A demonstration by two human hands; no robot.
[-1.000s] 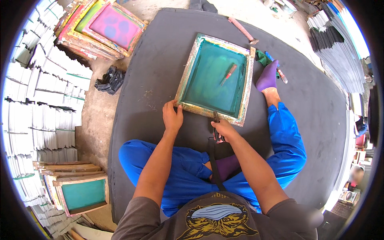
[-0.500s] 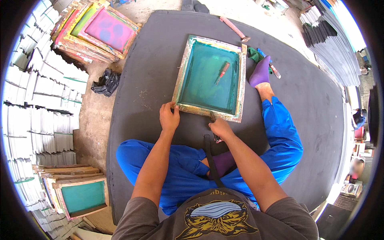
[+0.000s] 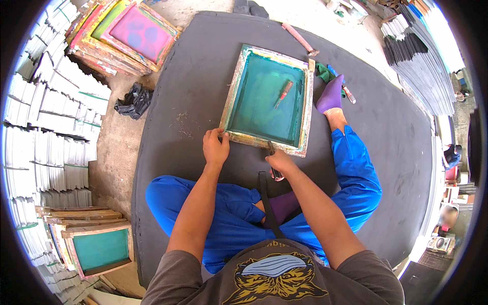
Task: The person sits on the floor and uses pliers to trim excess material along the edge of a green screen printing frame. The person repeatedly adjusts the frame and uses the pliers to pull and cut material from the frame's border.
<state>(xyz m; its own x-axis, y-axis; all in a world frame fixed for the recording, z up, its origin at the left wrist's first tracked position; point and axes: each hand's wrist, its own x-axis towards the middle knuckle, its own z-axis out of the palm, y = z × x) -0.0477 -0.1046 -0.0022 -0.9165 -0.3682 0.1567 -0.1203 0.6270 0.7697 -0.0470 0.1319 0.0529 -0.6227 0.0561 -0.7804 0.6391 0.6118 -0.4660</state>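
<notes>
A wooden screen-printing frame (image 3: 309, 109) with paint-stained edges and teal mesh lies flat on the dark padded surface before me. My left hand (image 3: 216, 147) closes on its near left corner, the thumb along the edge. In my right hand (image 3: 280, 161) is a dark, narrow-tipped hand tool that looks like pliers (image 3: 271, 146). Its tip meets the frame's near side, right of the middle, and its handles show below my fist. The fist hides most of the tool. On the mesh rests a red-handled screwdriver (image 3: 284, 94), pointing toward me.
A hammer (image 3: 300, 39) lies beyond the frame. By my purple-socked foot (image 3: 330, 95) are a green cloth (image 3: 322, 72) and a tool with a red-and-clear handle (image 3: 349, 95). Stacked screens (image 3: 143, 33), a black plastic bag (image 3: 134, 100) and more frames (image 3: 100, 249) stand left.
The view has shifted slightly. Both hands keep nearly the same places on the frame, and the right hand's tool stays against its near edge.
</notes>
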